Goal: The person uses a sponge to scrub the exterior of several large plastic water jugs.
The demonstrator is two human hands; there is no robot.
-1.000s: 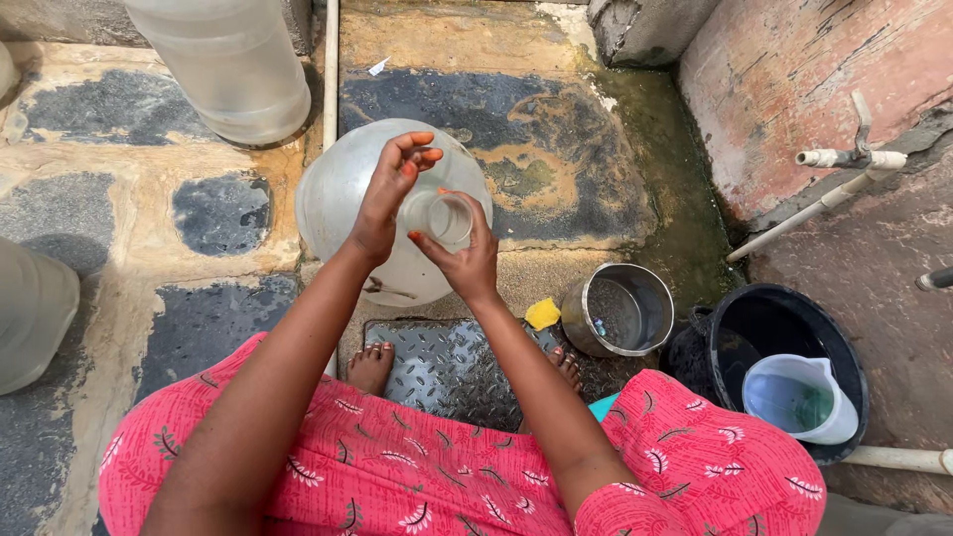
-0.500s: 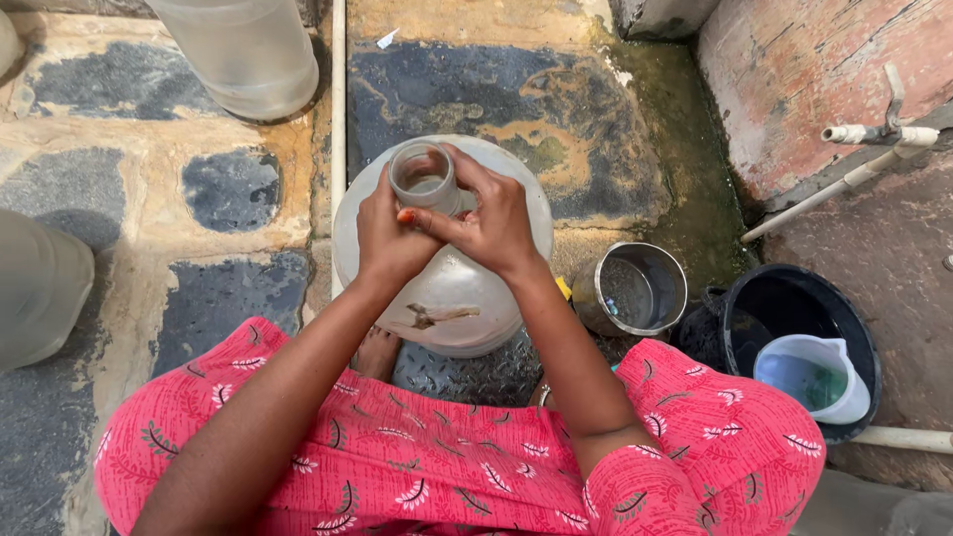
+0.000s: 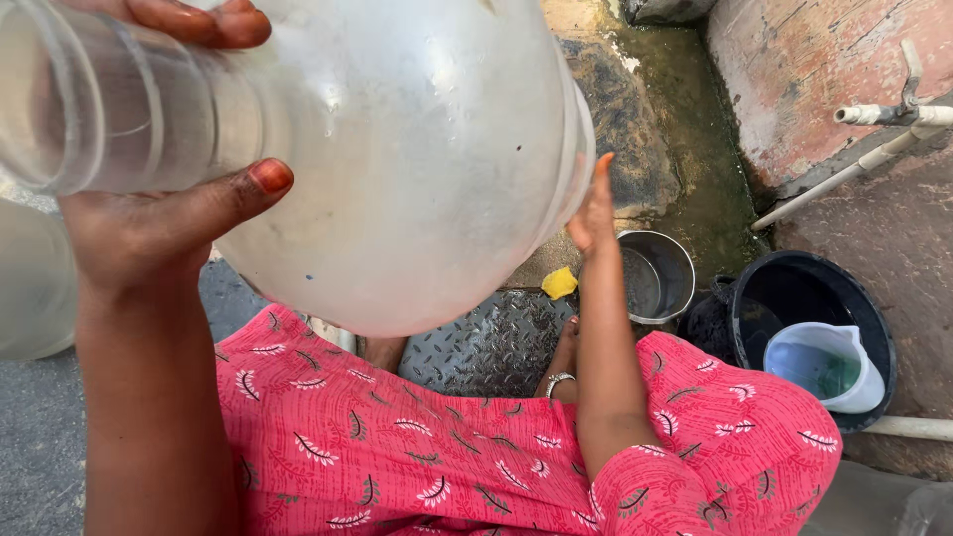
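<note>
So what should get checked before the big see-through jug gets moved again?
1. Left hand gripping the neck of the jug: ok, thumb and fingers wrap it.
2. Right hand supporting the jug's base: ok, palm pressed flat against it.
3. Jug raised off the ground: ok, tipped sideways above the lap.
4. Water left inside the jug: cannot tell, the wall is cloudy.
5. Steel pot and black tub lying apart from the jug: ok, both off to the side.
</note>
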